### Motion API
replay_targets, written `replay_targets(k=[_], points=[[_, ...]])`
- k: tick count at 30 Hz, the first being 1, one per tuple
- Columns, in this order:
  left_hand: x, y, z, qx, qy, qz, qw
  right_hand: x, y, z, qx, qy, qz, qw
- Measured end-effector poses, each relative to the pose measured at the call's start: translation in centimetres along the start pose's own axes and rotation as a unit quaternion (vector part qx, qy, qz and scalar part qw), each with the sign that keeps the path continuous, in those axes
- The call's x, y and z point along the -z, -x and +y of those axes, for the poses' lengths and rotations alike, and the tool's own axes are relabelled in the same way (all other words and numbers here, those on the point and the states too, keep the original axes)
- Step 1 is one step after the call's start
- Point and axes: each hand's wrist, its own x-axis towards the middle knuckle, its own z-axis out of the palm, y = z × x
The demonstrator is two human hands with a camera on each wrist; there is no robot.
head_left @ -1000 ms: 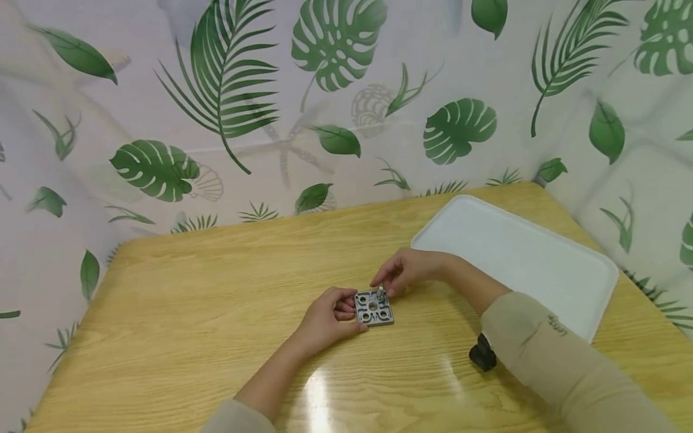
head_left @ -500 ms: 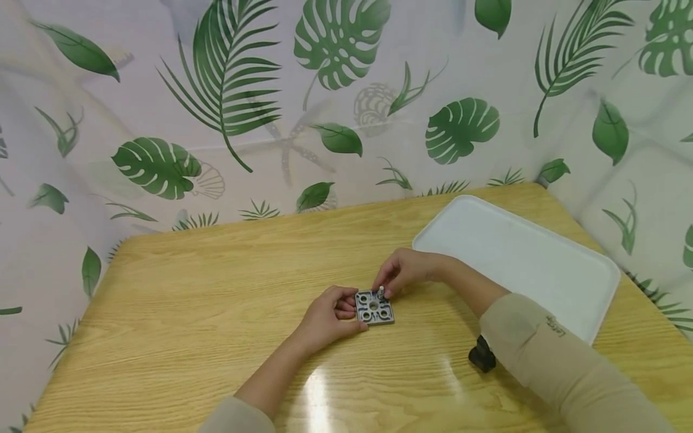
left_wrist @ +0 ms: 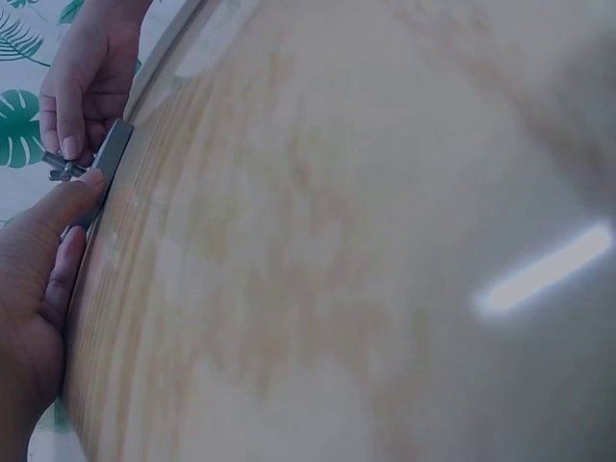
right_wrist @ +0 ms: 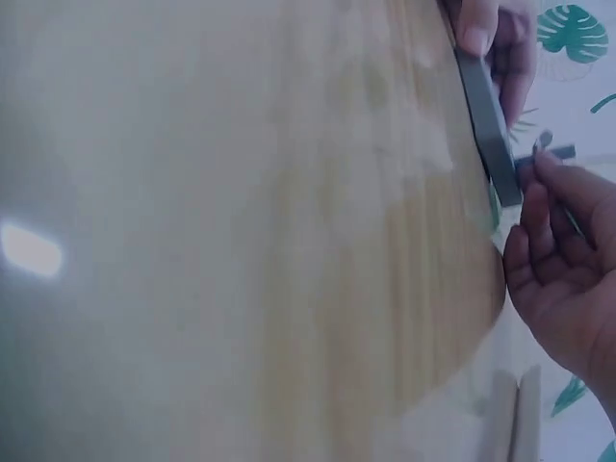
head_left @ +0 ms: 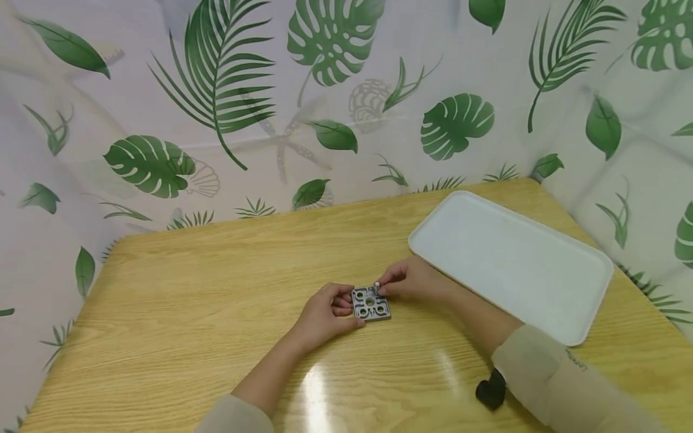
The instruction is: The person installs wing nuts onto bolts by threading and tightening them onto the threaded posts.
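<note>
A square grey metal plate (head_left: 371, 310) with several round holes lies on the wooden table. My left hand (head_left: 323, 316) grips its left side, with the thumb on the near edge. At the plate's far right corner stands a small metal wing screw (head_left: 376, 287), pinched between the thumb and finger of my right hand (head_left: 415, 279). From the left wrist view, the wings of the wing screw (left_wrist: 60, 166) show beside the plate (left_wrist: 114, 152). The right wrist view has the plate (right_wrist: 489, 125) edge-on; fingers partly cover the screw (right_wrist: 556, 151).
A white rectangular tray (head_left: 509, 258) lies at the right back of the table (head_left: 216, 288). Beside my right sleeve is a black object (head_left: 491, 390). A leaf-patterned backdrop (head_left: 373, 150) rises behind the table.
My right forearm has dropped and turned, uncovering more of the tray, and the thumb has come round onto the wing screw. The left hand keeps its grip on the plate.
</note>
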Motion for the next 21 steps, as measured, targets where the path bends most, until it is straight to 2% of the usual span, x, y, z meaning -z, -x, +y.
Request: replay_targets(k=[5, 10, 12, 17, 21], points=[[-0.2, 0.1, 0.0, -0.001, -0.001, 0.0, 1.0, -2.0, 1.5, -0.4, -0.024, -0.004, 0.113, 0.993], [-0.1, 0.2, 0.0, -0.002, -0.014, 0.003, 0.9999, -4.5, 2.4, -1.3, -0.068, -0.043, 0.228, 0.97], [0.0, 0.2, 0.1, -0.004, -0.017, 0.003, 0.9998, -5.4, 2.5, -1.5, -0.071, -0.052, 0.263, 0.961], [0.0, 0.2, 0.2, -0.007, -0.016, 0.005, 0.9998, -6.7, 2.6, -1.7, -0.053, -0.039, 0.316, 0.946], [-0.2, 0.1, 0.1, -0.01, -0.012, 0.005, 0.9999, -7.0, 2.6, -1.8, -0.055, -0.03, 0.327, 0.943]])
